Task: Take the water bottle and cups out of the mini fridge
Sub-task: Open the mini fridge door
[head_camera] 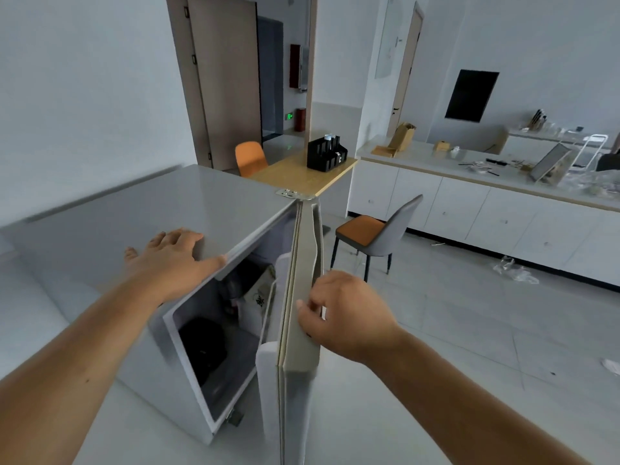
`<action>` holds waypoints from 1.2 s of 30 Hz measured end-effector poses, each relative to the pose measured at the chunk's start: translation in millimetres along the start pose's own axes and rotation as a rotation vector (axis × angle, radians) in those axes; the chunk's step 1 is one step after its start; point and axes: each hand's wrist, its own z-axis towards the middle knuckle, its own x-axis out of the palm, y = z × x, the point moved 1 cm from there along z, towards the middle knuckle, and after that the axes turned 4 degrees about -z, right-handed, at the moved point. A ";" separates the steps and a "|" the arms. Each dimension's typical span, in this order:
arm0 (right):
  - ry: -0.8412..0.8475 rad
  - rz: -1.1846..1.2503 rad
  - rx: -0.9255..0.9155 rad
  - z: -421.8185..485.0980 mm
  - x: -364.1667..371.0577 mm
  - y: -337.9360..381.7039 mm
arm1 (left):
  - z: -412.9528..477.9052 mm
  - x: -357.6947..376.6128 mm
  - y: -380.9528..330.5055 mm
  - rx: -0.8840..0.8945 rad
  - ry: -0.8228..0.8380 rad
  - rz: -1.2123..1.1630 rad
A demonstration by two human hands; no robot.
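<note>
The left hand (171,260) lies flat, fingers spread, on the mini fridge (141,209) top. Inside, at 6 o'clock, dark blurred shapes hide in shadow; bottle and cups cannot be told apart. At 3 o'clock the right hand (345,313) pinches the open door (302,297) edge.

The mini fridge (141,209) occupied the lower left of the frame, its door (302,297) standing open at centre. A chair (372,233) stood right of the door. A counter (469,172) ran along the upper right, behind the chair.
</note>
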 end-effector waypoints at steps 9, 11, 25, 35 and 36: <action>0.118 -0.162 0.406 4.5 -24.6 -34.2 | -3.1 0.3 -0.4 0.027 -0.003 -0.003; 0.121 -0.200 0.429 1.5 -29.8 -42.0 | -2.4 1.2 0.2 0.024 -0.008 -0.004; 0.052 -0.554 0.543 -5.6 -15.7 -92.5 | 4.5 6.0 1.9 0.009 -0.043 0.009; 0.004 -0.515 0.591 2.6 -35.4 -158.1 | 3.4 3.6 1.4 0.056 -0.066 0.003; 0.003 -0.524 0.608 5.7 -36.2 -161.0 | 3.0 3.4 0.6 0.076 -0.065 0.002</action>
